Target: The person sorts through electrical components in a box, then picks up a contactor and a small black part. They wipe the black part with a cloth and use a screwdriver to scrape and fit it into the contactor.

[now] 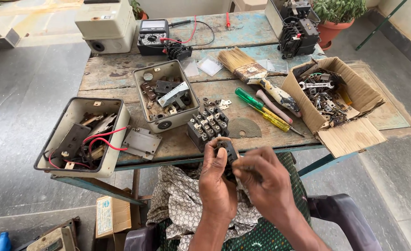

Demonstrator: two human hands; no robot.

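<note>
Clearly, left hand and right hand are pinching 1 small black contactor block over the lap; loose screws risk dropping into the patterned cloth.

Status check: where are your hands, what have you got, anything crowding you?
Left hand and right hand both gripping small black electrical part over lap. Black contactor block on table edge just ahead. Screwdrivers lie to the right, apart.
</note>
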